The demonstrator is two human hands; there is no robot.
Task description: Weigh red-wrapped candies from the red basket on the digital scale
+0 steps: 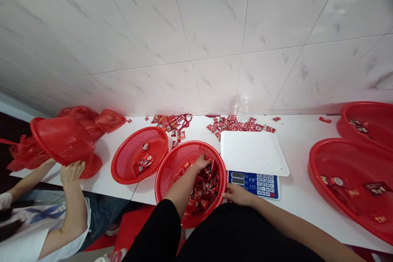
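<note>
In front of me a round red plastic basket (pixel 166 172) holds a pile of small red wrapped packets (pixel 201 192). My left hand (pixel 201 163) reaches down into it, touching packets near the far right side; its fingertips are hidden among them. At the basket's right rim my right hand (pixel 236 193) has its fingers curled on the edge. That hand lies just in front of a digital scale's blue keypad (pixel 253 184). The scale's white pan (pixel 251 151) has only a few dark specks on it.
A second red basket (pixel 123 163) with a few packets overlaps mine on the left. Loose packets (pixel 233 123) and a clear bottle (pixel 243 108) lie by the wall. Two red baskets (pixel 316 159) stand right. At left a co-worker's hands (pixel 72 172) tilt a red basket (pixel 61 139) beside red bags.
</note>
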